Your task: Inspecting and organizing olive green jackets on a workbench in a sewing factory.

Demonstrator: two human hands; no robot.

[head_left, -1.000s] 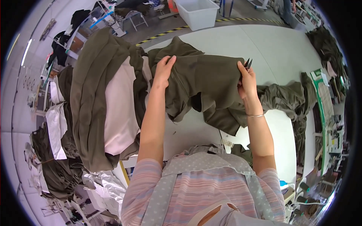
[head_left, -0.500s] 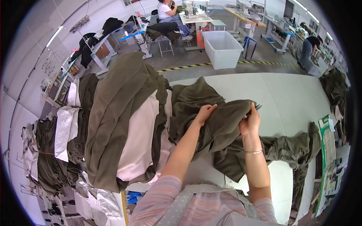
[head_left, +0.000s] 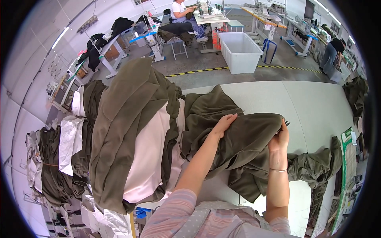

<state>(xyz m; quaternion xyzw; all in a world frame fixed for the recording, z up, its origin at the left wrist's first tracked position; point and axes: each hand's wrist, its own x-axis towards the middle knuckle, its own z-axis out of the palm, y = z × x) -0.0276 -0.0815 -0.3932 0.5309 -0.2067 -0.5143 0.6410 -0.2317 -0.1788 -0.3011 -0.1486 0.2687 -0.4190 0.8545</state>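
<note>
A dark olive-green piece of fabric [head_left: 251,130] is stretched between my two hands above the table. My left hand [head_left: 226,123] pinches its upper edge. My right hand [head_left: 280,139] is closed on the fabric's right corner, holding it up from below. Past those fingers a small dark pointed tip [head_left: 287,123] sticks out; what it belongs to is hidden. More of the olive cloth [head_left: 210,104] lies crumpled on the table beyond my left hand, and a corner [head_left: 249,190] hangs lower, under the held part.
To the left rises a tall heap of olive garments [head_left: 123,119] with pale pink lining [head_left: 147,154]. More olive cloth [head_left: 313,162] lies along the right. Past the pale table [head_left: 274,95] stand a white bin [head_left: 240,51] and sewing tables. One person sits sewing; another bends at far right.
Both hands have moved slightly right and lower in the picture. The fabric between them is drawn out wider and smoother. The view has shifted a little, and the seated person's arms have lowered.
</note>
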